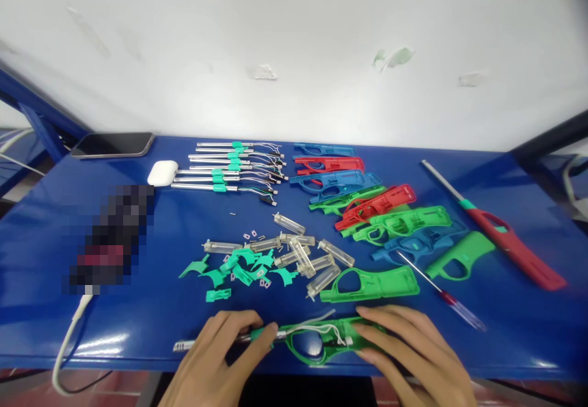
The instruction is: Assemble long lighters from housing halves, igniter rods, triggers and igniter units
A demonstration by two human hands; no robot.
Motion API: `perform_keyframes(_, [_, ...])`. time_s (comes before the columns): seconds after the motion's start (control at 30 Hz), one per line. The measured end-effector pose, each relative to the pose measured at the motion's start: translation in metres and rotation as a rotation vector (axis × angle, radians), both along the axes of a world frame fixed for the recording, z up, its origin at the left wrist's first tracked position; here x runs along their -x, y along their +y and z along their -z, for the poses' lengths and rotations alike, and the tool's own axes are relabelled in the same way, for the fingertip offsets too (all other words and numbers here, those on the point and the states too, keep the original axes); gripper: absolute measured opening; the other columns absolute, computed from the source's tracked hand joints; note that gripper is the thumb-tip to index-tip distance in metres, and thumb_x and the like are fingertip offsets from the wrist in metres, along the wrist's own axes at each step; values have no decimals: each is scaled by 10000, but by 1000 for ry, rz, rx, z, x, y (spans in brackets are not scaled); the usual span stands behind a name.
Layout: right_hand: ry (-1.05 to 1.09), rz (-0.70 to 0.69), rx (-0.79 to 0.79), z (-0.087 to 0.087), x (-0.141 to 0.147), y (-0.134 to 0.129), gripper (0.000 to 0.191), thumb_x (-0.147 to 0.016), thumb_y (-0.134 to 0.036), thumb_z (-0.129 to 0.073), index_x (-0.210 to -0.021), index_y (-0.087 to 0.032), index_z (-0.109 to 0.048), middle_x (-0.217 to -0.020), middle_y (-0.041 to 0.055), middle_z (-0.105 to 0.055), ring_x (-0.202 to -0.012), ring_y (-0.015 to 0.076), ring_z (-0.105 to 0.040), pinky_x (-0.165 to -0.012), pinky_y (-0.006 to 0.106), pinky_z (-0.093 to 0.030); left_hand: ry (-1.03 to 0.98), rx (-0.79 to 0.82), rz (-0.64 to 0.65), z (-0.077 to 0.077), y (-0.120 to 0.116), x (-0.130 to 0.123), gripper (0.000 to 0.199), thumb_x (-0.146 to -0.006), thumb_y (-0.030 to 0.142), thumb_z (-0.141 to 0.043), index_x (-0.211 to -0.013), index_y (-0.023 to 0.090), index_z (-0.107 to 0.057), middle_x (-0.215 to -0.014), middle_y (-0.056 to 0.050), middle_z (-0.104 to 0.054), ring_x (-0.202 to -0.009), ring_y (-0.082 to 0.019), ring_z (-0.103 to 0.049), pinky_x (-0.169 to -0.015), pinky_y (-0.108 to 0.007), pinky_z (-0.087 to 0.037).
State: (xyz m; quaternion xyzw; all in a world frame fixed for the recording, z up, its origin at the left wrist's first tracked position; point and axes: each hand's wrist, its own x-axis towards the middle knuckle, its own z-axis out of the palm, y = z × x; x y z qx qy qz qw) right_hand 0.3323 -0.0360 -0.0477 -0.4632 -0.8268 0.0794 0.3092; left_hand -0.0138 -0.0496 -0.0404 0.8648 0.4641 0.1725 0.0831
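My left hand (220, 355) is closed, thumb and fingers pinching a metal lighter tube (184, 346) near the front edge of the table. White wires (316, 328) run from the tube over a green lighter shell half (337, 338). The shell's inner side faces up, and its trigger opening shows between my hands. Around the shell's right end my right hand (408, 346) is closed, fingertips on its upper and lower edges. Just beyond lies another green shell half (374, 284). Clear fuel tanks (301, 257) and teal triggers and clips (241, 269) are heaped ahead.
Metal tubes with wires (220, 173) lie in a row at the back. Coloured shell halves (386, 208) are piled right of centre. A screwdriver (452, 303) and an assembled red lighter (509, 238) are at right. At left are a phone (114, 144), white case (162, 173) and cable (68, 336).
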Motion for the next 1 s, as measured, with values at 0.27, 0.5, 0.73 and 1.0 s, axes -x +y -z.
perform_keyframes(0.27, [11,19,12,-1,3,0,212,-1117,-380,-637,-1160,-313,-833,-1164,-20,-845,-1022,175,-794,-882,264,-648,22,-32,4,-2,-2,-4,811,-814,-107,-363,-1434,310,-676,-1218,-39,-735,-1037,-125,-746,-895,-191,-611])
perform_keyframes(0.5, [22,20,18,-3,5,0,206,-1127,-377,-627,-1156,-311,-820,-1156,-29,-842,-1017,165,-784,-873,261,-638,6,-145,-34,-4,1,-9,534,-976,29,-452,-1333,302,-739,-1130,-63,-751,-977,-198,-755,-776,-294,-646])
perform_keyframes(0.73, [20,33,33,-6,3,-4,194,-1132,-365,-618,-1186,-312,-797,-1217,-18,-807,-1088,153,-746,-929,250,-613,-42,-195,-60,-9,9,-36,318,-1138,220,-464,-1321,219,-725,-1118,-78,-762,-1004,-202,-734,-855,-307,-626])
perform_keyframes(1.0, [62,40,-16,-9,26,-6,151,-1105,-326,-672,-1177,-267,-790,-1154,24,-794,-1090,187,-719,-954,302,-589,-164,-97,-55,3,12,-55,305,-1118,164,-488,-1228,234,-763,-1116,-64,-759,-1026,-213,-678,-883,-342,-594])
